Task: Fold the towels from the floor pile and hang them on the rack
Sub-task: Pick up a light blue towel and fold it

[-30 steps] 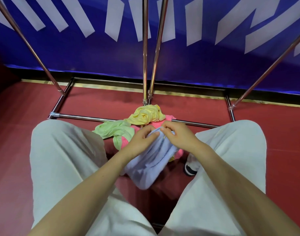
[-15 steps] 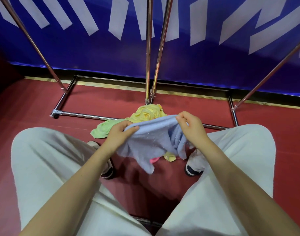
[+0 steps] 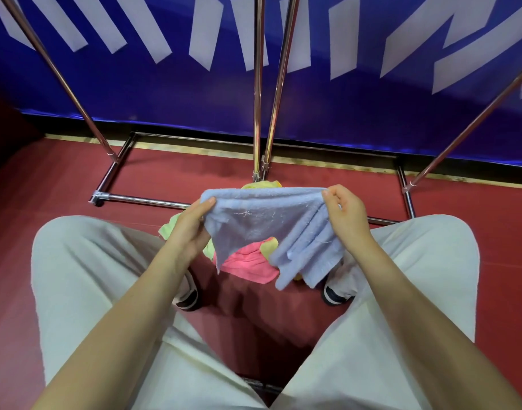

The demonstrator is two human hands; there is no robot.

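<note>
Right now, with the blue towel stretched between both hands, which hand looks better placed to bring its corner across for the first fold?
Probably the left hand. It pinches a single flat corner of the blue towel, free to swing over. The right hand grips the bunched, pleated end, so it better serves as the anchor.

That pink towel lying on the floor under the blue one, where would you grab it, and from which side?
Probably the pink towel by its near edge, coming from above between the knees. That edge lies bare on the red floor, while its far part sits under the blue towel that the left hand and right hand pinch stretched.
</note>
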